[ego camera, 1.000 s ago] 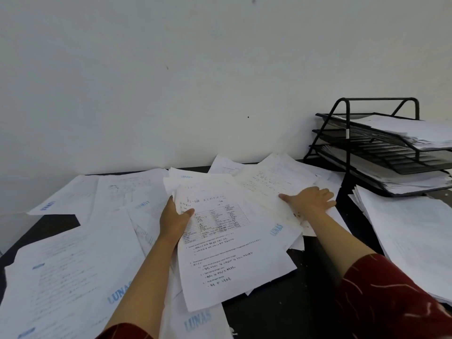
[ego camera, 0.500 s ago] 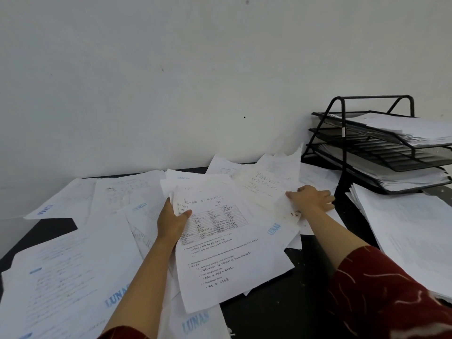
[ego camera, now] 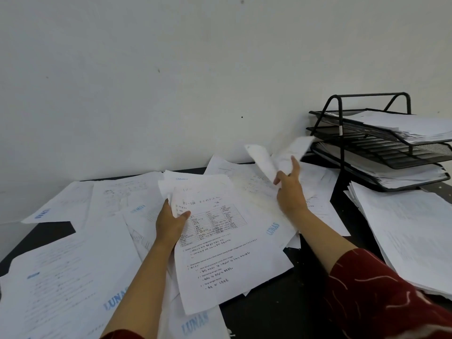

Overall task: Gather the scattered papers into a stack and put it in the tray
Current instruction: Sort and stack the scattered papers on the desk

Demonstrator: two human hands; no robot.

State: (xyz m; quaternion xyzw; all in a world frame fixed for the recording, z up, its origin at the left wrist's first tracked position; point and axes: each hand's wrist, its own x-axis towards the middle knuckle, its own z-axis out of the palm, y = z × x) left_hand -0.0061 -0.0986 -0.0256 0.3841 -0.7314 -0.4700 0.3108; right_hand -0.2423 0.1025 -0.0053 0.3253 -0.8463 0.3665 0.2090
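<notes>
White printed papers (ego camera: pixel 73 272) lie scattered across a black table (ego camera: pixel 281 302). My left hand (ego camera: pixel 171 223) grips the left edge of a small bundle of sheets (ego camera: pixel 227 245), its top page showing a table and handwriting. My right hand (ego camera: pixel 289 192) pinches a sheet (ego camera: pixel 274 160) and holds it lifted and curled above the pile, blurred with motion. The black three-tier wire tray (ego camera: pixel 367 143) stands at the back right, with paper in its top and bottom tiers.
A thick stack of papers (ego camera: pixel 411 236) lies at the right, in front of the tray. More sheets stamped LUNAS cover the left and near side. A white wall runs behind the table. Bare tabletop shows at front centre.
My right hand went from lying flat on the far sheets to gripping one and raising it off the pile. My left hand kept its hold on the bundle, which barely moved.
</notes>
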